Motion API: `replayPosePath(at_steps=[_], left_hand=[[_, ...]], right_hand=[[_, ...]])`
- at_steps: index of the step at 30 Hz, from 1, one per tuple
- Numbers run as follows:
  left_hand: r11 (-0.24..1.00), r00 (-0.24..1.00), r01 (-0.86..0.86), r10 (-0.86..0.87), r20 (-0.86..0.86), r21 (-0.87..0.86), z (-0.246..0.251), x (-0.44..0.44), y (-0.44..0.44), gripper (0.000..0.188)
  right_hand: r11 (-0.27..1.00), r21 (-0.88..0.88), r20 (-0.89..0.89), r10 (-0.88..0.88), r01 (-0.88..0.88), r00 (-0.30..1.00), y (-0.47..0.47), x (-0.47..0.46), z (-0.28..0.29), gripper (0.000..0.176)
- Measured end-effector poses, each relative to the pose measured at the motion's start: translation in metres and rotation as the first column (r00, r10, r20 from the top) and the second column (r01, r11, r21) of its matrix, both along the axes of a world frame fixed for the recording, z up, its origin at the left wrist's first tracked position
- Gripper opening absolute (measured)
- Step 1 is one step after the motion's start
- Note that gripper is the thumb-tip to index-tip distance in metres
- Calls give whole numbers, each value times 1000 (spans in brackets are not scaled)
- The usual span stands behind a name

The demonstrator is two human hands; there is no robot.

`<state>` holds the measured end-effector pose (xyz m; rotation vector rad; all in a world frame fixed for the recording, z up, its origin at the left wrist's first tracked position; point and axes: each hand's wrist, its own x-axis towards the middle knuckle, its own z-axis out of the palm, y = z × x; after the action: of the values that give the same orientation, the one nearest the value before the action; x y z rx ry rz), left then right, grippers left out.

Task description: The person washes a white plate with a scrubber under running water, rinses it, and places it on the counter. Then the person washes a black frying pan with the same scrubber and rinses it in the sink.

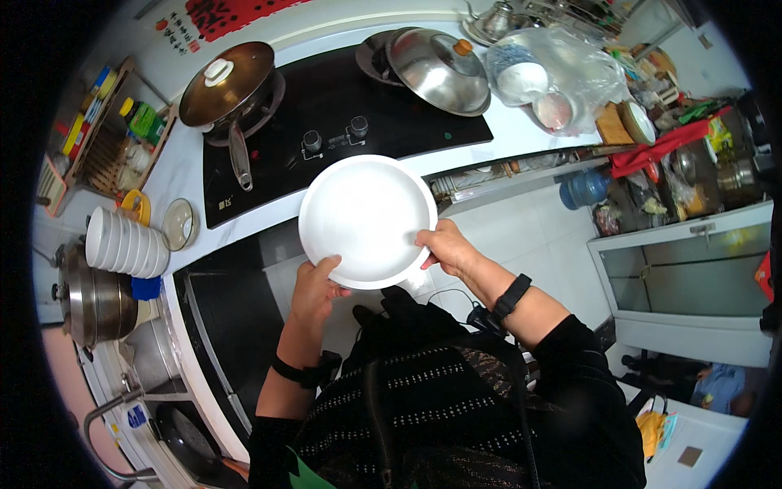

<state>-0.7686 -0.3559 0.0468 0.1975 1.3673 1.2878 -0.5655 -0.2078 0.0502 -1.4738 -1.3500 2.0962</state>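
Observation:
Between both hands I hold a round white plate point(366, 220) with a raised rim, its bare inner face turned up towards me. My left hand point(314, 287) grips the near left rim, the thumb over the edge and the fingers underneath. On the right side of the rim, my right hand point(449, 247) pinches it with the thumb on top. The plate is held in front of the counter edge, and its far rim overlaps the view of the black gas hob point(330, 91).
A lidded frying pan point(229, 85) sits on the left burner, its handle point(240, 159) pointing towards me. A domed steel lid point(437, 70) covers the right one. Stacked white bowls point(125, 243), a glass bowl point(180, 224) and a steel steamer pot point(98, 299) stand left. Plastic-wrapped dishes point(550, 79) lie right.

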Motion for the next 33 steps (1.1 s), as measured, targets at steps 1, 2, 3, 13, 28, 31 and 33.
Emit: replayPosePath(at_steps=[1,2,3,13,28,31,33], left_hand=[[999,999,34,-34,-21,-24,1,2,3,49],[998,998,59,-59,6,7,1,4,6,51],[996,996,84,-85,24,26,2,6,9,54],[987,985,-2,-26,-172,-159,-39,-33,-24,30],[803,892,-452,399,-213,-387,-81,82,4,17],[808,892,-451,389,-231,-380,-67,110,34,18],[816,893,-444,368,-261,-370,-57,117,52,19]], right_hand=[[999,-30,2,-45,45,999,0,8,0,47],[995,-53,-19,-87,86,996,0,17,0,47],[988,-71,-32,-140,138,990,1,28,0,48],[728,-40,181,-668,684,722,56,227,-8,29],[190,76,-209,-957,979,202,425,445,-57,22],[134,52,-225,-964,990,142,465,462,-61,21],[111,34,-237,-965,993,115,481,470,-65,20]])
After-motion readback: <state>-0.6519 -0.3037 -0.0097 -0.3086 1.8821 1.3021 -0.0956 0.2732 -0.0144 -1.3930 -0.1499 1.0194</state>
